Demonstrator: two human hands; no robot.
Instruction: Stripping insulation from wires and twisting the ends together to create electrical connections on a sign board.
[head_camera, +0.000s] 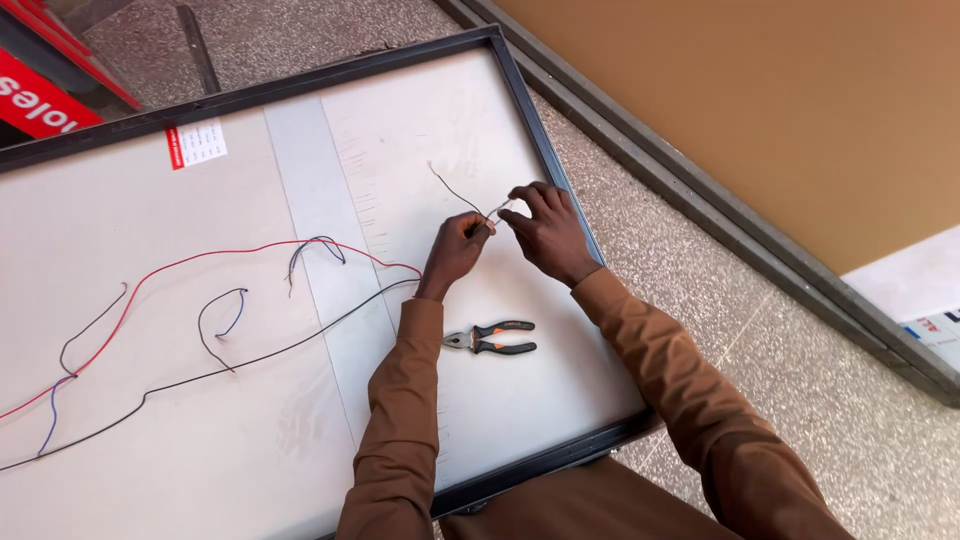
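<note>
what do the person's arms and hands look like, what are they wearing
Both arms are covered by long, loose brown sleeves that reach the wrists, creased at the elbows. The left hand and right hand are bare: no gloves, and no rings, watch or bracelet that can be seen. The clothing at the bottom edge is the same brown.

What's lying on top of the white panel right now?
Pliers, loose red, black and blue wires, and both hands pinching a thin wire. The sleeves cover part of the panel.

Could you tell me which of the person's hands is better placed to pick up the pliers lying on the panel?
Probably the left hand: the pliers lie just beside its forearm, below it, while the right hand sits farther off. Both hands pinch the thin wire.
</note>
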